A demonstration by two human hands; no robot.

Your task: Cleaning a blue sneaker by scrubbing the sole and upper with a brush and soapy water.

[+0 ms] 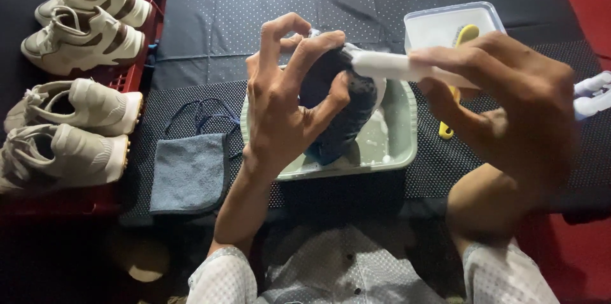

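Left hand (pixel 280 97) grips a dark, wet-looking fabric shoe (pixel 347 103) over a pale green plastic basin (pixel 401 145) w/ fingers round the heel; right hand (pixel 509 97) clasps a white brush handle (pixel 382 64) against it; shoe prob. light, soft, slippery, best held at heel.

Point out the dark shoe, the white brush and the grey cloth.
dark shoe (pixel 356 97), head view, on its dark side.
white brush (pixel 382 65), head view, on the bare handle.
grey cloth (pixel 189 173), head view, at its middle.
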